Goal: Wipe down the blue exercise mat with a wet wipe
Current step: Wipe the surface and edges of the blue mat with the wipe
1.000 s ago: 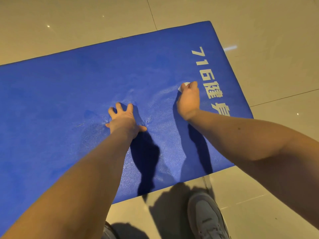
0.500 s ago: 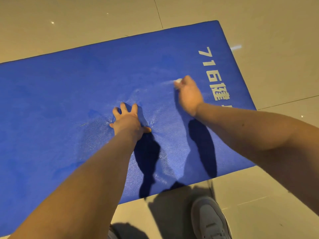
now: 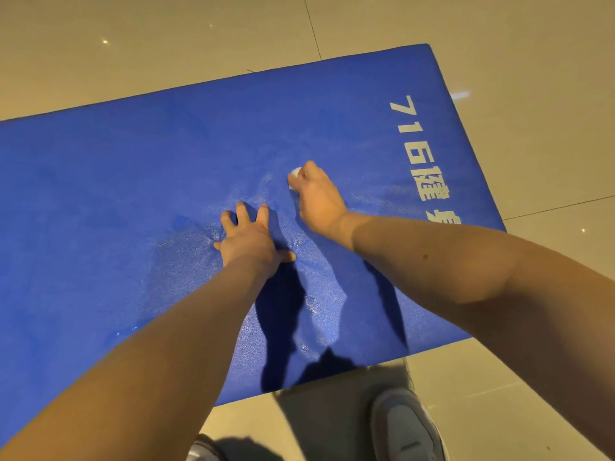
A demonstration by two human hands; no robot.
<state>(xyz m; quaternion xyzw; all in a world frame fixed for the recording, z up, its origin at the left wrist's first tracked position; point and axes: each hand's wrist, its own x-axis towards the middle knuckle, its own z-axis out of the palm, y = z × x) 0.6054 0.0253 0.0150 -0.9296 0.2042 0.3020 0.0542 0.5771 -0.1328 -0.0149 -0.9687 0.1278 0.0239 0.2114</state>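
blue exercise mat (image 3: 100, 181) spans frame left to centre-right | left hand (image 3: 248, 239) centre, fingers spread flat, pressing mat | right hand (image 3: 317, 197) beside it grips wet wipe (image 3: 295, 171) against mat | step: mid-wipe | next: probably sweep across unwiped areas, brace firm

The right hand (image 3: 317, 199) is covering nearly all of the wet wipe (image 3: 295, 172). Only a small white corner is showing at the front of the hand, and the fingers gripping the wipe are curling out of sight beneath it. The blue mat (image 3: 133, 168) is running out past the left edge of the picture, so that end is not showing. The right forearm (image 3: 466, 261) is hiding the lowest characters of the white lettering (image 3: 421, 168). The bottom edge is cutting off the right shoe (image 3: 406, 427) and leaving only a sliver of the left shoe (image 3: 203, 449). A thin mark (image 3: 163, 243) on the mat beside the left hand (image 3: 248, 237) is too small to identify.
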